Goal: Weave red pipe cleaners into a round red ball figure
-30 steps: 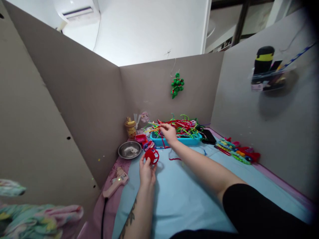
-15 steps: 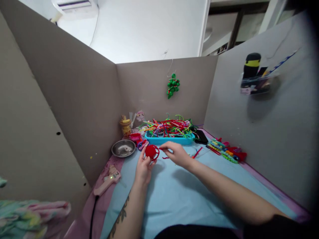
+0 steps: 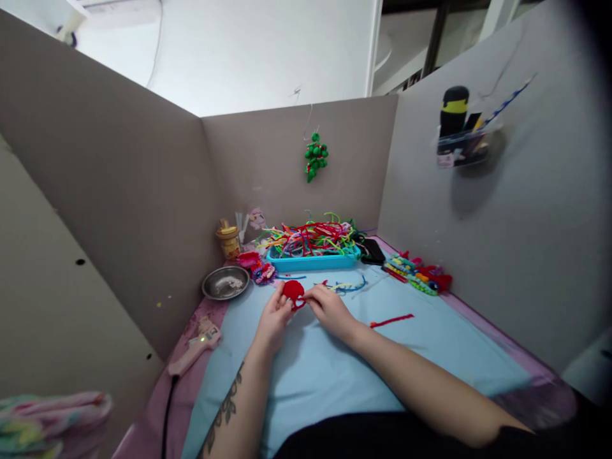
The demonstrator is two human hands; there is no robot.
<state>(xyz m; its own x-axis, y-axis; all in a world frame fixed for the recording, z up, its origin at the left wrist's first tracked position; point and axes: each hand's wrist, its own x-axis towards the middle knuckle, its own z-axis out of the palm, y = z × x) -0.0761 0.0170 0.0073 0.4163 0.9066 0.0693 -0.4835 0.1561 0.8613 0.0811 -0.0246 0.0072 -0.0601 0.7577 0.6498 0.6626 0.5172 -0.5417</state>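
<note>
A round red piece of coiled pipe cleaner (image 3: 293, 290) is held up over the blue cloth, with a loop at its lower edge. My left hand (image 3: 276, 313) is closed around its left side, thumb and fingers gripping it. At its right, my right hand (image 3: 327, 307) pinches the loop's edge between thumb and fingers. To the right of my right forearm, a loose red pipe cleaner (image 3: 393, 320) lies on the cloth. Several blue and yellow pieces of pipe cleaner (image 3: 349, 287) lie beyond my right hand.
A blue tray (image 3: 313, 262) heaped with pipe cleaners stands at the back. On the left are a metal bowl (image 3: 210, 287) and a pink glue gun (image 3: 195, 352) with its cord. Finished colourful pieces (image 3: 421, 275) lie at right, near a black phone (image 3: 373, 251).
My right hand has moved closer to the red piece and lower, now touching its loop. The view has shifted, so the surroundings sit farther left, and the loose red pipe cleaner shows.
</note>
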